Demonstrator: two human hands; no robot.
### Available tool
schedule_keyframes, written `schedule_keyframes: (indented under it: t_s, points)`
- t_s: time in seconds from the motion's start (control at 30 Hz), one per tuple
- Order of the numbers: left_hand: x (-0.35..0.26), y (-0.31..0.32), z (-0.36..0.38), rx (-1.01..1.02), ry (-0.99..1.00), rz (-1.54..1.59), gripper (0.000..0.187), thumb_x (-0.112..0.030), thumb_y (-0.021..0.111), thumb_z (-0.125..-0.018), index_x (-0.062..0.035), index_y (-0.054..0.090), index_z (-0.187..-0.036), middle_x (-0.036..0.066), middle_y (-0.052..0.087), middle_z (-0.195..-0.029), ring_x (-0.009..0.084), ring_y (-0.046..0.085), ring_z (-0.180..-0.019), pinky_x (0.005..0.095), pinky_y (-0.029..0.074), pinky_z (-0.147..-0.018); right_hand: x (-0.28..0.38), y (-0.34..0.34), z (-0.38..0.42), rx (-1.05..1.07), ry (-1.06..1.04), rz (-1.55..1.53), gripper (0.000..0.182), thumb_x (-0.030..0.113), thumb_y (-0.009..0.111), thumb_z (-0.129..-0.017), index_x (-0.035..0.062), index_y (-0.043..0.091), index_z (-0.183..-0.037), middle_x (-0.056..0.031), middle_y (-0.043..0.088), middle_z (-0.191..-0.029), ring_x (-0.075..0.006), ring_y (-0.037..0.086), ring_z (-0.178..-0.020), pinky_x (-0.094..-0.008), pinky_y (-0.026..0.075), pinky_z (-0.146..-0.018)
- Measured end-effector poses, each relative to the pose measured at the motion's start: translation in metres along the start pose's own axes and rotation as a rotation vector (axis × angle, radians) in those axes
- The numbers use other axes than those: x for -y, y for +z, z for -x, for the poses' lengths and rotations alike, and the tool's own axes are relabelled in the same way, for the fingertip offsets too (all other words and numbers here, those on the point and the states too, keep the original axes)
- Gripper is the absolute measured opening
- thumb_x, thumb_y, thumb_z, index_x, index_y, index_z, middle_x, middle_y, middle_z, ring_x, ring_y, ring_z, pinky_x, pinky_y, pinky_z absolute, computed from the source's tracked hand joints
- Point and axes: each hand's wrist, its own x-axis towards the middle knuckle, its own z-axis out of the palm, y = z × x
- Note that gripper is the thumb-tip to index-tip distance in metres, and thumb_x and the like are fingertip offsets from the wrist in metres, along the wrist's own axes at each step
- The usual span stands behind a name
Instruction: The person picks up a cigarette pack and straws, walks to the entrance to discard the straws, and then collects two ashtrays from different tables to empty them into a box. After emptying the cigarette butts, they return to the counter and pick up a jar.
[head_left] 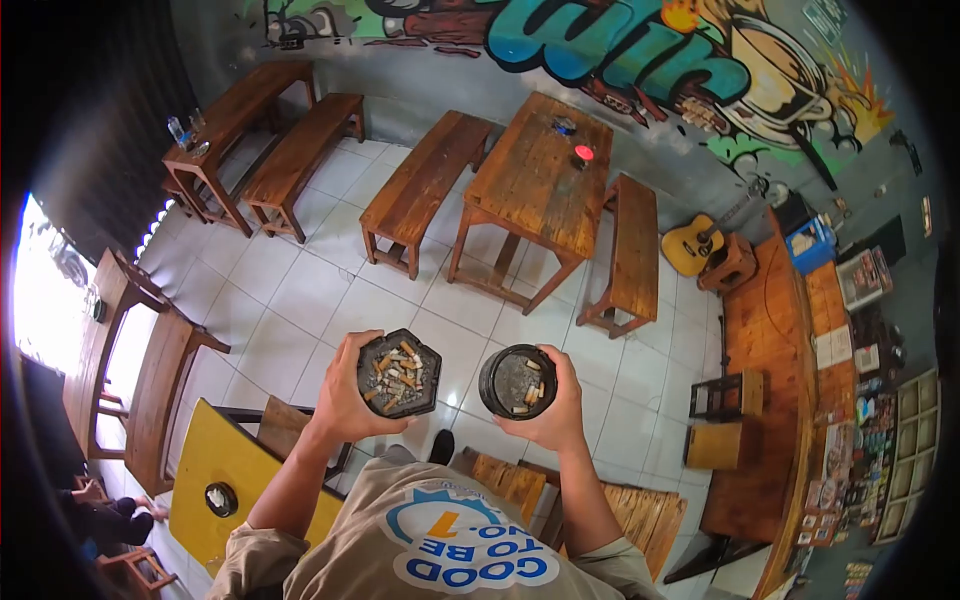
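Observation:
My left hand [345,400] grips a dark hexagonal ashtray [428,372], its fingers curled round the left side. Many cigarette butts and grey ash lie inside it. In my right hand [557,415] is a round black ashtray [493,385], held by its right side with fewer butts and ash in it. Both ashtrays are held up in front of my chest, apart from each other, with their open tops facing the camera. Below them is my beige shirt with printed lettering.
A yellow table [190,500] with another ashtray [221,499] stands at lower left, a seated person [120,515] beyond it. Wooden benches [425,185] flank a wooden table [540,170] ahead. A guitar [692,248] leans near the wooden counter [765,400] on the right. White tiles [290,345] cover the floor.

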Motion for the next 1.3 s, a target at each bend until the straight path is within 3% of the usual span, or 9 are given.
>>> schedule_keyframes:
  t_s: [0.23, 0.3, 0.43, 0.77, 0.87, 0.93, 1.03, 1.27, 1.3]
  points:
    - [0.029, -0.031, -0.039, -0.145, -0.060, -0.031, 0.097, -0.030, 0.092, -0.046, -0.0024, 0.049, -0.129, 0.016, 0.058, -0.115, 0.0330, 0.060, -0.107, 0.0419, 0.048, -0.094, -0.006, 0.039, -0.081, 0.128, -0.056, -0.010, 0.097, 0.016, 0.095, -0.047, 0.0037, 0.048, -0.131, -0.0111, 0.062, -0.119, -0.0235, 0.063, -0.111, -0.0364, 0.050, -0.099]
    - [0.043, -0.044, -0.047, -0.202, -0.055, -0.092, 0.098, -0.032, 0.091, -0.045, -0.0026, 0.049, -0.129, 0.015, 0.058, -0.116, 0.0331, 0.060, -0.108, 0.0426, 0.047, -0.095, -0.005, 0.060, -0.109, 0.190, -0.092, -0.065, 0.097, 0.021, 0.095, -0.047, 0.0054, 0.048, -0.130, -0.0128, 0.059, -0.119, -0.0297, 0.061, -0.111, -0.0407, 0.050, -0.096]
    - [0.078, -0.075, -0.060, -0.291, -0.177, -0.045, 0.098, -0.035, 0.091, -0.045, -0.0027, 0.050, -0.129, 0.015, 0.058, -0.117, 0.0332, 0.058, -0.111, 0.0430, 0.046, -0.097, 0.012, 0.114, -0.171, 0.306, -0.187, 0.008, 0.097, 0.020, 0.095, -0.046, 0.0058, 0.049, -0.131, -0.0128, 0.058, -0.120, -0.0303, 0.061, -0.111, -0.0412, 0.050, -0.096]
    - [0.145, -0.223, -0.123, -0.496, -0.230, -0.157, 0.097, -0.034, 0.090, -0.046, -0.0032, 0.050, -0.128, 0.014, 0.057, -0.117, 0.0308, 0.058, -0.110, 0.0407, 0.046, -0.097, 0.080, 0.269, -0.327, 0.476, -0.298, -0.082, 0.101, 0.021, 0.095, -0.047, 0.0070, 0.047, -0.134, -0.0142, 0.057, -0.124, -0.0328, 0.057, -0.117, -0.0432, 0.046, -0.100]
    - [0.163, -0.248, -0.139, -0.562, -0.214, -0.185, 0.100, -0.035, 0.090, -0.043, -0.0044, 0.050, -0.129, 0.013, 0.057, -0.118, 0.0276, 0.059, -0.109, 0.0403, 0.046, -0.098, 0.090, 0.300, -0.359, 0.501, -0.349, -0.121, 0.101, 0.020, 0.095, -0.047, 0.0064, 0.046, -0.135, -0.0142, 0.057, -0.124, -0.0328, 0.058, -0.116, -0.0431, 0.046, -0.100]
    - [0.171, -0.260, -0.149, -0.595, -0.259, -0.143, 0.097, -0.035, 0.090, -0.046, -0.0025, 0.048, -0.128, 0.015, 0.057, -0.115, 0.0324, 0.058, -0.107, 0.0422, 0.047, -0.095, 0.085, 0.321, -0.379, 0.542, -0.347, -0.167, 0.101, 0.020, 0.095, -0.048, 0.0059, 0.046, -0.135, -0.0135, 0.057, -0.123, -0.0322, 0.058, -0.116, -0.0429, 0.047, -0.100]
    - [0.199, -0.276, -0.162, -0.667, -0.299, -0.149, 0.101, -0.035, 0.090, -0.042, -0.0047, 0.049, -0.129, 0.012, 0.058, -0.117, 0.0272, 0.060, -0.106, 0.0395, 0.048, -0.096, 0.086, 0.352, -0.414, 0.577, -0.343, -0.146, 0.099, 0.014, 0.095, -0.047, 0.0040, 0.046, -0.133, -0.0109, 0.059, -0.119, -0.0235, 0.060, -0.111, -0.0380, 0.049, -0.099]
    - [0.248, -0.326, -0.200, -0.769, -0.441, -0.169, 0.099, -0.035, 0.092, -0.046, -0.0034, 0.048, -0.129, 0.015, 0.057, -0.117, 0.0304, 0.060, -0.110, 0.0399, 0.049, -0.098, 0.088, 0.444, -0.507, 0.724, -0.345, -0.167, 0.099, 0.013, 0.094, -0.047, 0.0039, 0.046, -0.133, -0.0116, 0.059, -0.120, -0.0249, 0.060, -0.112, -0.0386, 0.048, -0.101]
    - [0.256, -0.334, -0.205, -0.809, -0.448, -0.177, 0.100, -0.035, 0.092, -0.046, -0.0035, 0.048, -0.130, 0.015, 0.057, -0.116, 0.0303, 0.060, -0.110, 0.0397, 0.049, -0.097, 0.100, 0.459, -0.522, 0.718, -0.442, -0.170, 0.100, 0.015, 0.095, -0.047, 0.0041, 0.046, -0.134, -0.0121, 0.060, -0.119, -0.0258, 0.061, -0.111, -0.0392, 0.049, -0.100]
